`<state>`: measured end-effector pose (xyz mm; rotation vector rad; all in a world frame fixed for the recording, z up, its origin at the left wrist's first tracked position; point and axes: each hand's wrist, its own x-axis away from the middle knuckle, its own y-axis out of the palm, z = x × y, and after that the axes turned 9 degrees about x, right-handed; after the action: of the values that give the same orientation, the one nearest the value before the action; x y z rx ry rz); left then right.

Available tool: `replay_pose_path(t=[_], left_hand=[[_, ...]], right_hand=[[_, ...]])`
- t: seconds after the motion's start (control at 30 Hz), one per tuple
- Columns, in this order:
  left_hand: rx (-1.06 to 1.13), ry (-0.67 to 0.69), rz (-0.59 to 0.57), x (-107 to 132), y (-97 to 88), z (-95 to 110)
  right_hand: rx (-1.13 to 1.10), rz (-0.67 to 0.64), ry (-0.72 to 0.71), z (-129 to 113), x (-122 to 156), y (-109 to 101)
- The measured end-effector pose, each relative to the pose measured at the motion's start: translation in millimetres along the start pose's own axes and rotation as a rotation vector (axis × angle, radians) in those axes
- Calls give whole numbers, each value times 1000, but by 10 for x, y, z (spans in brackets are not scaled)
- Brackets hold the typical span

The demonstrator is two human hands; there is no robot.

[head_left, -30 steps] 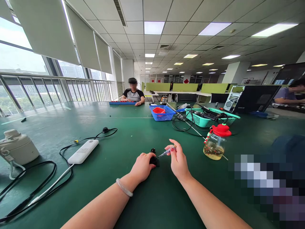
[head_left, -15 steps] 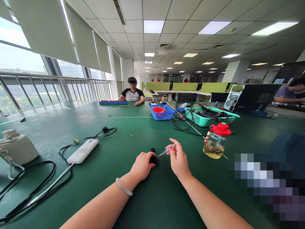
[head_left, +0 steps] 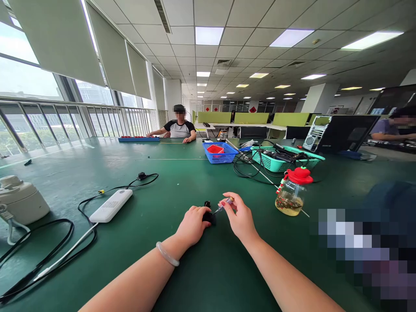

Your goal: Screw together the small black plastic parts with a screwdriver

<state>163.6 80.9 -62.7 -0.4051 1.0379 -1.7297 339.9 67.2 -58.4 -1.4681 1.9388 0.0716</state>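
Note:
Fingers of my left hand [head_left: 192,223] are closed on a small black part [head_left: 209,217], pressing it against the green table [head_left: 208,277]. What exactly the part is, I cannot make out. My right hand [head_left: 238,216] grips a screwdriver [head_left: 229,202] by its clear purplish handle, between thumb and fingers. The shaft slants down to the left, and its tip meets the black part beside my left fingertips. A pale bangle circles my left wrist.
Left lie a white power strip [head_left: 111,205] with black cables and a beige bottle [head_left: 21,201]. On the right stands a red-lidded jar [head_left: 290,195]. Farther back are a blue basket [head_left: 220,158], a teal basket [head_left: 279,164] and a person [head_left: 180,126] beside a blue tray [head_left: 139,139].
My right hand has shifted slightly left and lower, and the screwdriver stands steeper. My left hand still holds the black part. Across the table, the person's blue tray has moved left.

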Motion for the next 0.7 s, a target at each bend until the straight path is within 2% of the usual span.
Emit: replay_pose_path(t=[0.2,0.4,0.6,0.7], left_hand=[[-20,31,-1,-2,-5,3],[-44,32,0,-2,4,-10],[-17,35,103,12,18,-5],[-55,-10,174,12,-5,19]], right_hand=[[-18,40,76,101,-36,-5],[-26,55,44,109,-27,-2],[-72,150,-37,62,5,-9],[-28,206,-48,77,-2,-21]])
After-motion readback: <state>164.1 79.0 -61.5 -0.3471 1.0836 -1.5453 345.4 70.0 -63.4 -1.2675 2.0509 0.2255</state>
